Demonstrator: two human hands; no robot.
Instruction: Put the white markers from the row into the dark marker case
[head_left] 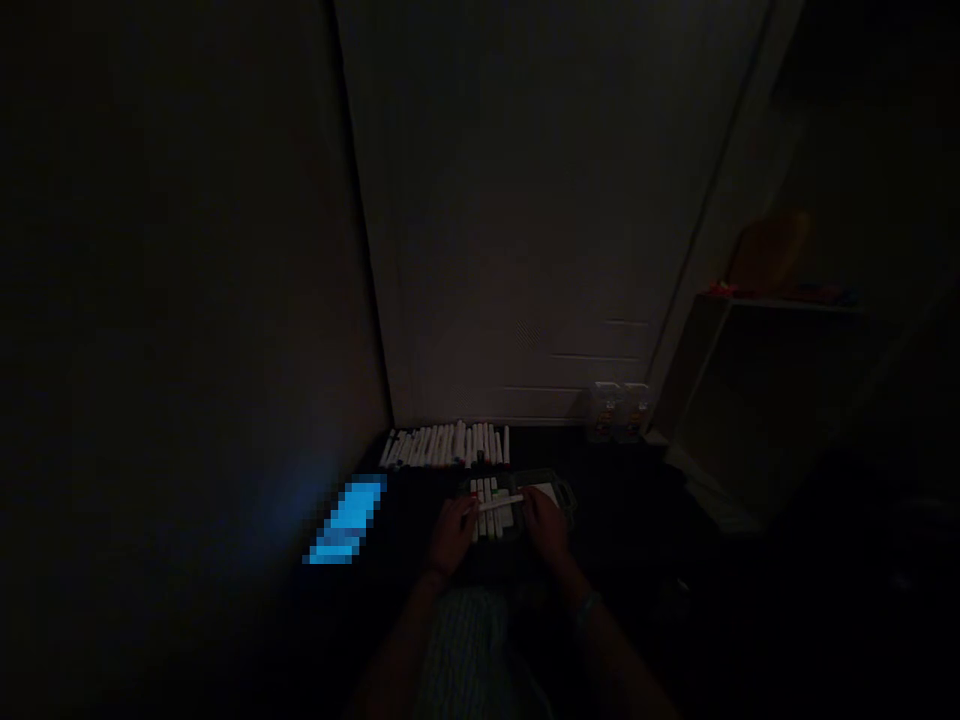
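The room is very dark. My left hand and my right hand meet over a dark open case on the floor. Between them they hold a white marker lying crosswise, each hand closed on one end. Several white markers lie side by side in the case beneath it. Behind the case, a long row of white markers rests on the floor against the wall.
A glowing blue screen lies on the floor at left. Two small clear containers stand by the wall at right. A low shelf unit stands at the right. My knee shows at the bottom.
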